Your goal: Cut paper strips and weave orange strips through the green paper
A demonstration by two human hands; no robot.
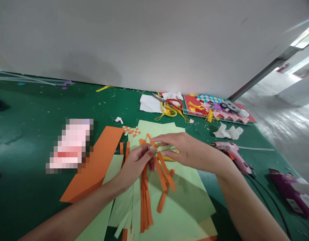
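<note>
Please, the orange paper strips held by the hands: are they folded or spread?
Spread below the fingers: two orange paper strips run straight, with a gap between. Under the fingers, I cannot tell.

The head camera looks from above the person's forearms, facing forward and down at close range, with the left hand (139,159) and right hand (182,147) mid-frame, the green table (31,107) beneath and a grey wall (144,43) beyond.

Both forearms (94,201) and hands (186,149) bare
</note>
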